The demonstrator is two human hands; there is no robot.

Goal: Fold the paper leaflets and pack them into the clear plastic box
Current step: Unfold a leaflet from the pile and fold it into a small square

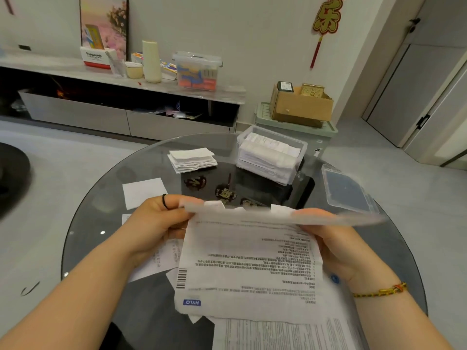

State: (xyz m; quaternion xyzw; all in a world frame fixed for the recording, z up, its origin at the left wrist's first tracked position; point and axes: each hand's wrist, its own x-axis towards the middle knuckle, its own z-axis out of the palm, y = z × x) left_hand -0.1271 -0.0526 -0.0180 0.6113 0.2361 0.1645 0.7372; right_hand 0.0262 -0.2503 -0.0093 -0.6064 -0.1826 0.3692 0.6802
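Left hand (156, 221): fingers curling round the upper left edge of a printed leaflet (250, 258), a black band (164, 201) sitting on one finger
Right hand (326, 233): gripping the upper right edge of the same leaflet, a braided bracelet (381, 290) lying on the wrist
Leaflet: thin white paper, hanging above the table, its top strip bending over and showing blurred; small print, barcode and blue logo facing the camera upside down
Loose sheets (278, 334): lying flat under the leaflet at the near edge
Table (83, 238): round, glass-topped, reflecting light
Single folded paper (144, 192): lying just beyond the left hand
Stack of folded leaflets (192, 160): sitting farther back, edges uneven
Clear plastic box (298, 160): standing at the far right of the table, open, holding folded leaflets nearly to the rim
Lid (348, 189): clear, rectangular, resting just right of the box
Room: a low grey cabinet (75, 109) running along the wall, a cardboard box (300, 104) beside it, a red ornament (326, 18) hanging above
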